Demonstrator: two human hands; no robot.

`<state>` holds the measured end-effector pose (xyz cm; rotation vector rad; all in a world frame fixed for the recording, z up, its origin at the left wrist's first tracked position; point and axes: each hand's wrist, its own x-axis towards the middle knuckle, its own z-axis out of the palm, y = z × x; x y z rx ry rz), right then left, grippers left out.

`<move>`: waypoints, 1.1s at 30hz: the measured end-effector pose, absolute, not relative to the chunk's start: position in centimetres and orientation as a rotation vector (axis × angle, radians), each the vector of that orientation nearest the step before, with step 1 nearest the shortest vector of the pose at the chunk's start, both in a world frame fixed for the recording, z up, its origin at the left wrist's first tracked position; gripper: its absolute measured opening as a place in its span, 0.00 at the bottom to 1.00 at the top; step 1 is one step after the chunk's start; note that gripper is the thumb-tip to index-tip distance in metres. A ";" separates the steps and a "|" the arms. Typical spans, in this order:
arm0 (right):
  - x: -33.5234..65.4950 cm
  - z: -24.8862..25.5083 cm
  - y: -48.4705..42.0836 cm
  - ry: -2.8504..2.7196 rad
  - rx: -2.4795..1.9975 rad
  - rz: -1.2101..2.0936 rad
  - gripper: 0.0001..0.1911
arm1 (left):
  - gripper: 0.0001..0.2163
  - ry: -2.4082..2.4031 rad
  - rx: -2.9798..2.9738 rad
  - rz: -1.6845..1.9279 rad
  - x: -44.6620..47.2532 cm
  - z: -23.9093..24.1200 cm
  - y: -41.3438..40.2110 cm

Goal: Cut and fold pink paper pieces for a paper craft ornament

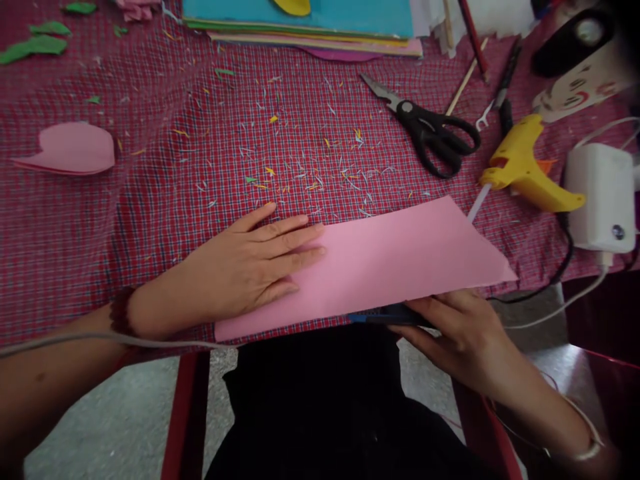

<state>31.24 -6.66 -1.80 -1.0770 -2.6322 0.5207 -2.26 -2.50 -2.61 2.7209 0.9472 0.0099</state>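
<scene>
A sheet of pink paper (pixel 390 260) lies along the near edge of the table, its right end cut at a slant. My left hand (pixel 255 263) rests flat on its left part, fingers stretched out. At the near edge of the paper, my right hand (pixel 457 327) is closed around a slim dark object with a blue end (pixel 373 317). The paper partly covers that object, so its kind is unclear. Beyond the paper lie black-handled scissors (pixel 425 127), blades partly apart. A folded pink paper cutout (pixel 75 148) is at the far left.
A yellow glue gun (pixel 533 170) lies at the right, its glue stick reaching the paper, beside a white corded box (pixel 600 197). Coloured sheets (pixel 320 20) are stacked at the back. Paper scraps litter the checked cloth (pixel 165 187). A grey cord (pixel 100 339) crosses my left forearm.
</scene>
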 end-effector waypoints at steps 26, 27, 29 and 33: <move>27.1 -1.8 -8.8 -2.569 -1.082 0.493 0.19 | 0.21 0.907 2.730 0.178 -2.4 -3.4 -2.5; 26.7 -1.8 -8.7 -2.575 -1.080 0.485 0.18 | 0.21 0.906 2.733 0.185 -2.4 -3.4 -2.5; 26.0 -1.8 -8.8 -2.580 -1.074 0.464 0.18 | 0.21 0.896 2.746 0.200 -2.4 -3.4 -2.6; 25.9 -1.8 -9.4 -2.562 -1.077 0.475 0.18 | 0.21 0.894 2.758 0.206 -2.3 -3.4 -2.6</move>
